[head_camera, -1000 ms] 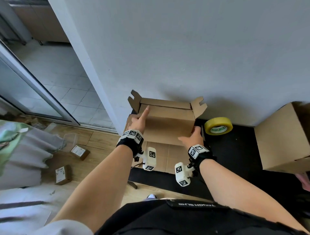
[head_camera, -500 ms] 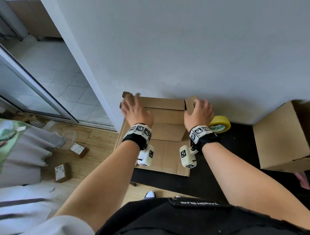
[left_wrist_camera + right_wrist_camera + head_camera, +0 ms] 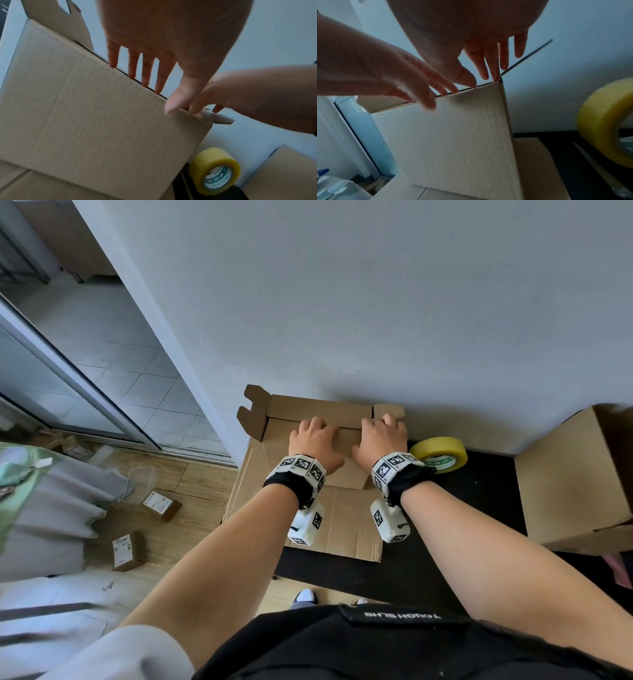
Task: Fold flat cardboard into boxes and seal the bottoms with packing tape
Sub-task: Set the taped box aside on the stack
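black mat (image 3: 479,501) beside grey wall (image 3: 376,302)

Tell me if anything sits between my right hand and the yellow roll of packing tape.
Nothing visible does. The right hand rests on the brown cardboard box, and the yellow roll of packing tape stands just right of it on the black mat.
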Demonstrator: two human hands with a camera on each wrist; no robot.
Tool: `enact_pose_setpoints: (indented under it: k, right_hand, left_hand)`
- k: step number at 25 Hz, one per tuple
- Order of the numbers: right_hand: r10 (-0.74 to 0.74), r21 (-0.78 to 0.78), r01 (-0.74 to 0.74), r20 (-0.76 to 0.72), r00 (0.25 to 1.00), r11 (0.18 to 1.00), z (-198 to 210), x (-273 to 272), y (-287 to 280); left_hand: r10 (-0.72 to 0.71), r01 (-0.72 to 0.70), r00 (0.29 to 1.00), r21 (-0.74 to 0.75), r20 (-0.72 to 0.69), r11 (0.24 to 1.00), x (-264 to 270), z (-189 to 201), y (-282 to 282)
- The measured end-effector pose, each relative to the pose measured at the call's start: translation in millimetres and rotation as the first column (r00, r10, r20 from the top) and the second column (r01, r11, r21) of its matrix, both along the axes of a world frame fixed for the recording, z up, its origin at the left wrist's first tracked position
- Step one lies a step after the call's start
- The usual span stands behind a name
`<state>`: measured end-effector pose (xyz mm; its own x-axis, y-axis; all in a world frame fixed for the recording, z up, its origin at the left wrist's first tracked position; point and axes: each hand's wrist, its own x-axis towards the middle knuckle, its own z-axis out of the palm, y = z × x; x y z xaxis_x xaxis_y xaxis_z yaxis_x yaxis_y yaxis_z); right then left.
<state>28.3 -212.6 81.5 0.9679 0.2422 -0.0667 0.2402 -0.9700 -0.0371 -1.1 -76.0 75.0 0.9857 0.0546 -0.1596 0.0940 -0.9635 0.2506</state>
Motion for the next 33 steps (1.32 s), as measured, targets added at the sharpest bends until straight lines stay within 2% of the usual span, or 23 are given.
enact_pose_setpoints:
  k: [3,6,11,13,16,18,21,23,25,27,29,31,33]
  right_hand:
    - [-0.028,0.000,0.028,-0.039,0.999,1.000,5.7,1.4,3.6]
    - [-0.063,0.023,0.065,-0.071,0.995,0.998,6.9,1.9,6.3]
    - [-0.031,-0.040,0.030,-0.006,1.000,0.999,-4.0,-4.2,7.5]
    - [-0.019,-0.004,0.018,-0.042,0.999,1.000,-2.4,-2.3,5.8]
    - [-0.011,0.114,0.032,-0.182,0.983,0.993,3.3,1.6,2.2]
    - [-0.002,0.178,0.041,-0.215,0.977,0.983,7.9,2.8,0.4]
    - [-0.048,0.228,0.063,-0.068,0.996,0.972,20.1,4.9,-2.1]
    - [-0.089,0.262,0.060,0.099,0.991,0.963,29.4,10.4,-3.2]
    - [-0.081,0.237,0.031,0.204,0.976,0.971,35.0,17.6,-5.1]
    - [-0.062,0.219,0.030,0.141,0.988,0.975,35.2,23.8,-7.4]
    - [-0.042,0.234,0.060,-0.081,0.996,0.971,31.0,26.4,-9.1]
    - [-0.076,0.316,0.154,-0.247,0.966,0.936,21.8,24.1,-12.1]
    - [-0.166,0.407,0.284,-0.301,0.939,0.868,12.7,19.0,-16.9]
  left_hand:
    - [-0.007,0.009,1.000,0.081,-0.024,0.997,-3.4,-1.9,-3.8]
    - [0.037,-0.035,0.999,0.050,-0.038,0.998,-1.6,-0.3,-8.5]
    - [0.049,-0.042,0.993,0.068,-0.105,0.997,2.0,12.9,-9.1]
    - [0.053,-0.041,0.991,0.099,-0.120,0.994,2.5,13.5,-8.8]
    - [0.031,-0.022,0.997,0.143,-0.066,0.990,4.9,10.4,-7.2]
    - [0.032,-0.024,0.998,0.150,-0.049,0.988,7.4,11.5,-7.3]
    - [0.034,-0.032,0.999,0.166,-0.008,0.986,5.4,15.0,-6.3]
    - [0.010,-0.035,0.991,0.192,0.134,0.981,1.6,21.0,-2.2]
    - [-0.039,-0.015,0.969,0.215,0.245,0.976,1.0,28.6,6.2]
    - [0.006,-0.038,0.961,0.111,0.275,0.993,1.0,36.1,15.7]
    - [0.158,-0.142,0.953,-0.080,0.257,0.987,-2.7,38.0,24.7]
    - [0.304,-0.242,0.922,-0.256,0.238,0.936,-9.9,34.6,31.5]
    - [0.433,-0.326,0.875,-0.399,0.217,0.857,-16.4,31.0,35.4]
